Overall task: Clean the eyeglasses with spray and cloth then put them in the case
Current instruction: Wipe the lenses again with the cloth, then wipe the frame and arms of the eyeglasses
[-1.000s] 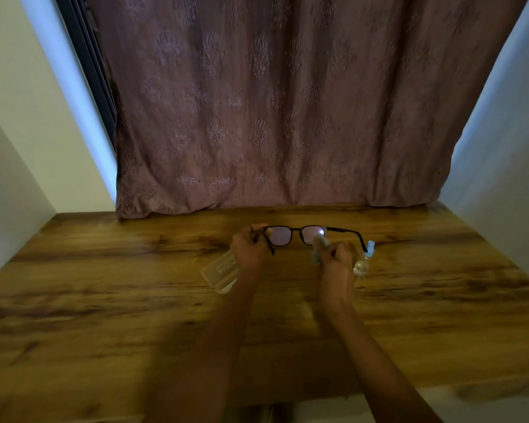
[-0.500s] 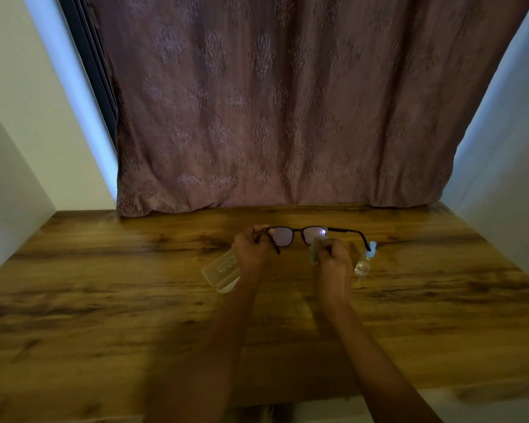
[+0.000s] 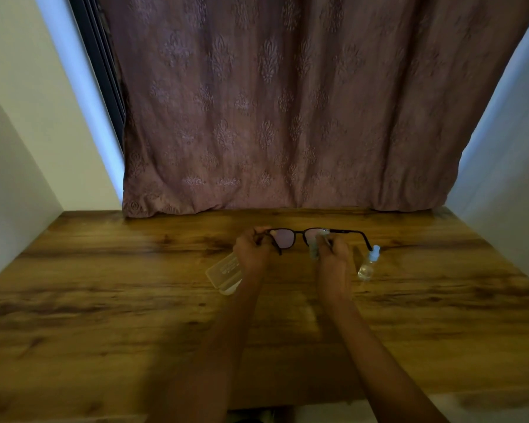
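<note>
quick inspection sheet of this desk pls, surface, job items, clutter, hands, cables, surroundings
surface: wooden table, dark grain streaks, dimly lit
job's things: eyeglasses held up above the table, temples unfolded; pale cloth against the lens on the person's right; spray bottle with a blue cap on the table, right of the hands; pale case lying on the table, partly hidden by the left wrist
clutter: nothing seen
grippers: left hand grips the frame's left end; right hand pinches the cloth on the lens
cables: nothing seen
surroundings: patterned mauve curtain behind the table; pale walls on both sides
</note>
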